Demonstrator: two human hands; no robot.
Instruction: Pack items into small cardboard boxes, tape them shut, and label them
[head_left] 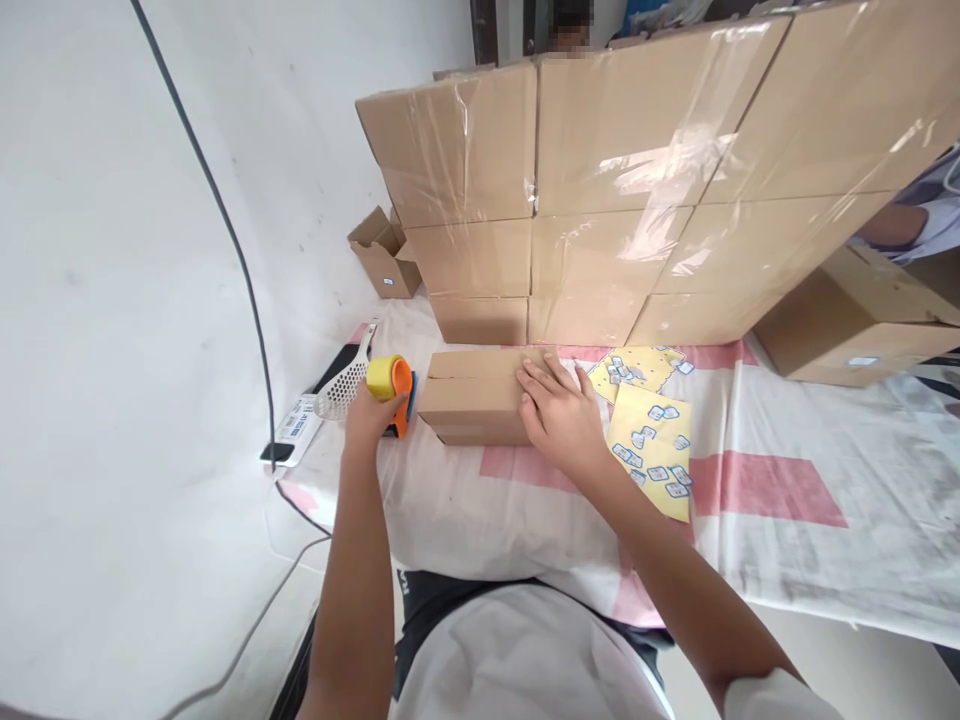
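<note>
A small brown cardboard box (472, 395) lies on the cloth-covered table in front of me, its top flaps folded down to a seam. My right hand (559, 410) rests flat on the box's right end, fingers stretched out. To the left of the box, my left hand (369, 412) is wrapped round an orange tape dispenser (403, 395) with a roll of yellowish tape (382, 377) on it. The dispenser stands apart from the box, close to its left end. Part of the dispenser is hidden by my fingers.
Taped cartons (600, 180) are stacked behind the box. A white perforated scoop (346, 385) and a white device (296, 430) lie at the left. Yellow sheets with small stickers (652, 450) lie right. Open boxes (386, 260) stand further back; another person's arm (896, 225) shows far right.
</note>
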